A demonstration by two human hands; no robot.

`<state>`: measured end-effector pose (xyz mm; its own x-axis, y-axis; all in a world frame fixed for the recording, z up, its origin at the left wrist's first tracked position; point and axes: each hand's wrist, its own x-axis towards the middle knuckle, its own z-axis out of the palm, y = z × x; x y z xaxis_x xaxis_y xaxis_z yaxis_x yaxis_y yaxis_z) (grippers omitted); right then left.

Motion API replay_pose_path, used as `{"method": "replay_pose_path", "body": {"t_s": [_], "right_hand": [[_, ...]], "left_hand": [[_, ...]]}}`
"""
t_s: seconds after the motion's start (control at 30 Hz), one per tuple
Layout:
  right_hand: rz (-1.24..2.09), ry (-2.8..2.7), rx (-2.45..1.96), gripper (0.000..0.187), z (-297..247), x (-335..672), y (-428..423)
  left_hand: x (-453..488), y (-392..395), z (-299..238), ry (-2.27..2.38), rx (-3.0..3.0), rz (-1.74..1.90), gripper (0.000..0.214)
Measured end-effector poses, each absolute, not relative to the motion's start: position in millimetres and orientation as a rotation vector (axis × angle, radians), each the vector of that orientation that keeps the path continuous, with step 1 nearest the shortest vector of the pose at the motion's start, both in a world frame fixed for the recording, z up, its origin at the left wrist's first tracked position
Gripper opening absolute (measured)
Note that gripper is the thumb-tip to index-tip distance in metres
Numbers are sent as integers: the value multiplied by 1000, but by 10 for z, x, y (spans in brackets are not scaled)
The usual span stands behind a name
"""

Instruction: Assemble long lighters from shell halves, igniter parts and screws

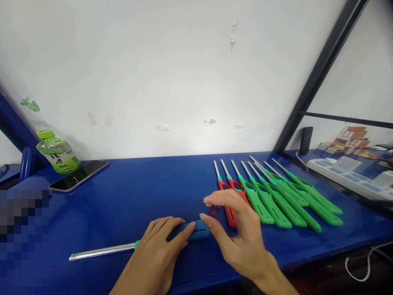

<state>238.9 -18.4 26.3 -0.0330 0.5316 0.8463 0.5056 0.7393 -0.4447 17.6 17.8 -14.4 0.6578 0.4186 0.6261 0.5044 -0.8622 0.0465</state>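
Note:
A long-nosed lighter with a blue handle (196, 232) and a metal tube (101, 251) lies flat on the blue table (147, 188), tube pointing left. My left hand (159, 250) lies over its handle, fingers pressing it down. My right hand (236, 237) is just right of the handle's end. Its thumb and forefinger pinch a small dark purple piece (214, 210) above that end.
A row of several lighters (270, 196), two red and the others green, lies right of my hands. A green tea bottle (58, 155) and a phone (79, 175) sit at the back left. A white power strip (350, 172) lies on the neighbouring table.

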Motion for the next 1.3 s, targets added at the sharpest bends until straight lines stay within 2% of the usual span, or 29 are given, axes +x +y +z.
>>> {"method": "replay_pose_path", "body": {"t_s": [0.3,0.43,0.63,0.9,1.3], "right_hand": [[394,-1537,-905,51,195,2359,-189],[520,-1478,-1013,33,356,2435,-261],[386,-1739,-1452,7,385,2594,-336],[360,-1932,-1628,12,214,2619,-240],[330,-1964,-1547,16,205,2574,-173]], "left_hand": [[165,182,-176,-791,-2741,-990,46],[160,177,-193,-836,-2764,-955,49],[161,171,-190,-816,-2800,-919,55],[166,159,-192,-849,-2833,-923,53],[181,147,-201,-842,-2783,-878,58]]}}
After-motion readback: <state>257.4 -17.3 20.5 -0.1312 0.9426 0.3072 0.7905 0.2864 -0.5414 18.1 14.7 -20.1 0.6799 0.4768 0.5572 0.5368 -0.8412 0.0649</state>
